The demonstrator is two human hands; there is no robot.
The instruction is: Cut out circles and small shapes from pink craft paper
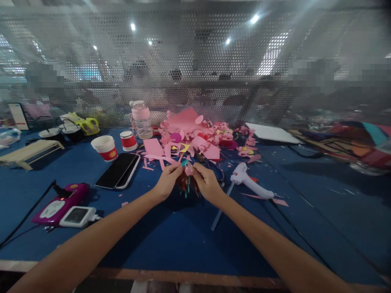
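At the frame's centre, the left hand (167,179) and right hand (208,179) pinch a small pink piece (188,170) between their fingertips; its shaping seems unfinished, though plenty of pink scraps (185,121) lie cut and heaped just above. Which way it points, and its long axis, I cannot tell

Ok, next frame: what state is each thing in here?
Left grip, pinched shut
Right grip, pinched shut
Small pink piece, held between both grips
Pink paper, cut up and heaped
Glue gun, lying on its side
Black phone, flat, screen dark
Paper cup, upright
Bottle, upright, lid on
Purple box, black plug in it
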